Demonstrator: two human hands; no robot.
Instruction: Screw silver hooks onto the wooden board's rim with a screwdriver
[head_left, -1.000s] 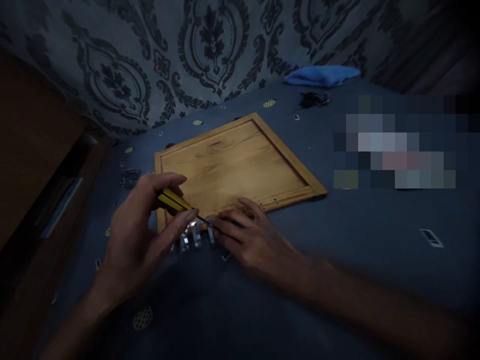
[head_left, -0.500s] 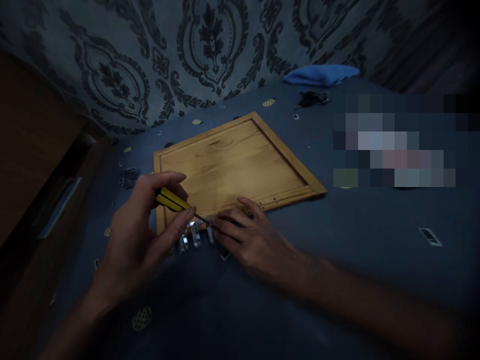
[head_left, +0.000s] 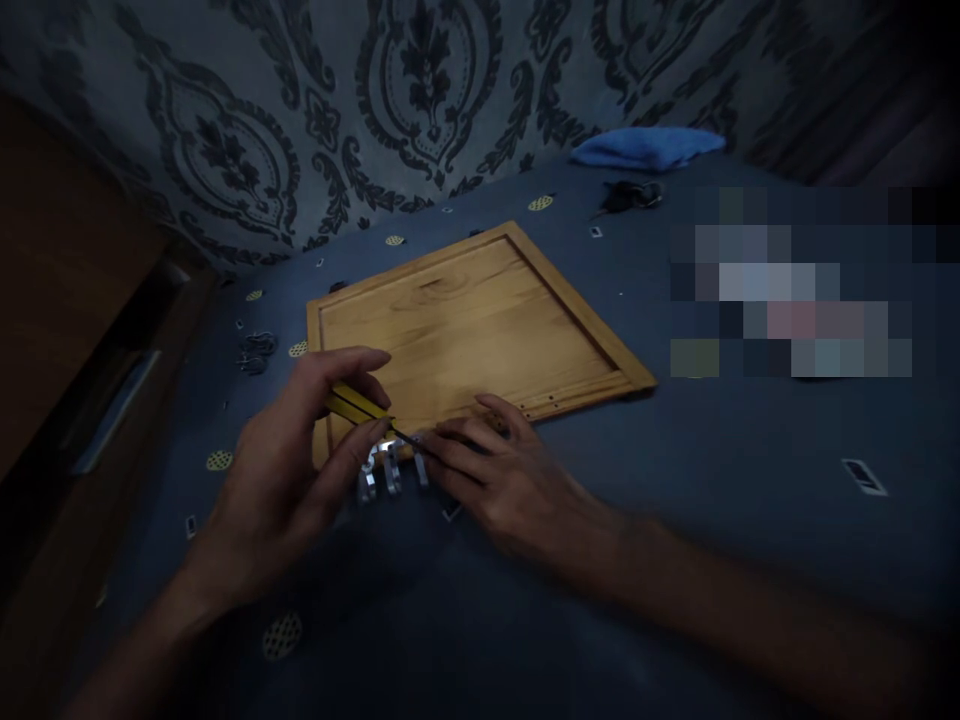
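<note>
a board lies flat on the cloth, with the wall behind it. at its near left corner the left hand holds a screwdriver, tip pointing right to the fingers of the right hand, which rest on the board's near edge. metal hooks lie between the hands, touching that edge. loose metal pieces sit left of the board, a cupboard farther left. a towel lies far back on the right by the wall.

We cannot read the pixelated patch at three o'clock; the tip of the screwdriver seems hidden beneath our right hand.
</note>
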